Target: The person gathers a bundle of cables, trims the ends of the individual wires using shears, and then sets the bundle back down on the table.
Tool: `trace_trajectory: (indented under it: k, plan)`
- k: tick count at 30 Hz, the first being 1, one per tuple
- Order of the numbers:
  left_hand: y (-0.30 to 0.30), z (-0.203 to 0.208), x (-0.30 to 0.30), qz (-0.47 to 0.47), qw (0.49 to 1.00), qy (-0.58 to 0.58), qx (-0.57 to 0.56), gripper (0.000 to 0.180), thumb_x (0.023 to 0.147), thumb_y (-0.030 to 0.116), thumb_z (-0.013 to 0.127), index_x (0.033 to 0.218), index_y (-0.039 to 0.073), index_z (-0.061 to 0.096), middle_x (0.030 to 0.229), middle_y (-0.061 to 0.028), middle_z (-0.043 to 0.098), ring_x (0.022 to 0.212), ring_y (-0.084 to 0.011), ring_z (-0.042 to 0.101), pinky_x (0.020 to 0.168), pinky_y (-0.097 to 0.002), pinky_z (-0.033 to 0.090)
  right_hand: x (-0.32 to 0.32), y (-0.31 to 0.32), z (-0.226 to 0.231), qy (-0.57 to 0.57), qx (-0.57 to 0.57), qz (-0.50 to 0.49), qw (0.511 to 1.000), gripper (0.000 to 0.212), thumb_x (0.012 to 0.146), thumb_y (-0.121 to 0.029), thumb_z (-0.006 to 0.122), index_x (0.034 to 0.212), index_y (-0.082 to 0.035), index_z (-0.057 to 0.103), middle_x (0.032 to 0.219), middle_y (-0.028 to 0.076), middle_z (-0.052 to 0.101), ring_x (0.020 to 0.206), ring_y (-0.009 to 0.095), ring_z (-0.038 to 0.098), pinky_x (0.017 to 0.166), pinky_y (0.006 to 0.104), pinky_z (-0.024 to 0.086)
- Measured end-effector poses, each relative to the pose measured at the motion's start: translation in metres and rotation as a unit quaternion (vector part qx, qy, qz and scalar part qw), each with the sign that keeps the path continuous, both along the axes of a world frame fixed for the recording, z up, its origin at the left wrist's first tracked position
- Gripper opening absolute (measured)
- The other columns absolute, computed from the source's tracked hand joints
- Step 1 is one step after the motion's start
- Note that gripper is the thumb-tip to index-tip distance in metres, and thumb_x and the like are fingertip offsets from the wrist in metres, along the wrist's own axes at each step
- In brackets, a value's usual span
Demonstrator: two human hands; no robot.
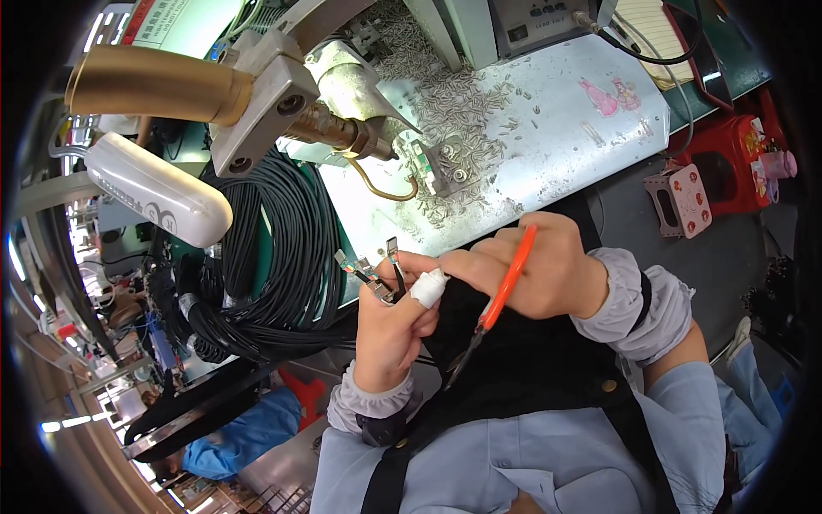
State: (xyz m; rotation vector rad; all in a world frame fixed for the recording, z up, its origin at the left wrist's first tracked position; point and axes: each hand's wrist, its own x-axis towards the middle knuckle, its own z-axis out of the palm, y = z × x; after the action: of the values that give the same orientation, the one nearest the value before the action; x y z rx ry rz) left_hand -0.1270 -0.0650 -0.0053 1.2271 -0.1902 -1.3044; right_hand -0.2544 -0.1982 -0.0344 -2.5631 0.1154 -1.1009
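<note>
My left hand [387, 332], its thumb wrapped in white tape [429, 288], is closed around several short black cable ends. Small connectors with bare circuit boards [377, 287] stick up out of its fingers. Close against it, my right hand [548, 272] is curled around an orange-handled tool [511, 276]. That tool's narrow dark metal end points down toward my black apron; whether it is scissors or pliers I cannot make out. The right fingertips reach toward the taped thumb, and what they pinch there, if anything, is too small to tell.
A machine nozzle [377, 146] hangs over a small fixture [441, 167] on a pale metal plate [565, 128] strewn with little metal bits. Coiled black cable [274, 257] lies on the left. To the right stand a red stool [728, 167] and a small pink stool [681, 201].
</note>
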Motion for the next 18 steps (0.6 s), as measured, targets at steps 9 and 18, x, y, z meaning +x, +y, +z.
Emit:
trace_trajectory:
  k: [9,18]
  plan:
    - [-0.004,-0.004,-0.025,0.087,0.907,-0.41,-0.034,0.016,0.074,-0.003,0.06,0.089,-0.001,0.054,0.077,-0.0036,0.057,0.065,-0.0049,0.049,0.055,-0.016,0.036,0.007,0.024,-0.01,-0.014,0.542,0.091,0.835,0.017,0.074,-0.007,0.06,0.089,-0.003,0.054,0.059,0.003,0.053,0.049,0.013,0.055,0.046,0.021,0.04]
    - [0.004,-0.002,-0.018,0.112,0.966,-0.231,-0.035,0.016,0.074,-0.003,0.06,0.088,-0.002,0.053,0.075,-0.0048,0.056,0.06,-0.006,0.048,0.052,-0.0173,0.035,-0.007,0.016,0.002,0.195,0.405,0.058,0.891,0.021,0.075,-0.02,0.064,0.076,-0.003,0.053,0.054,0.006,0.052,0.046,0.016,0.055,0.044,0.0252,0.041]
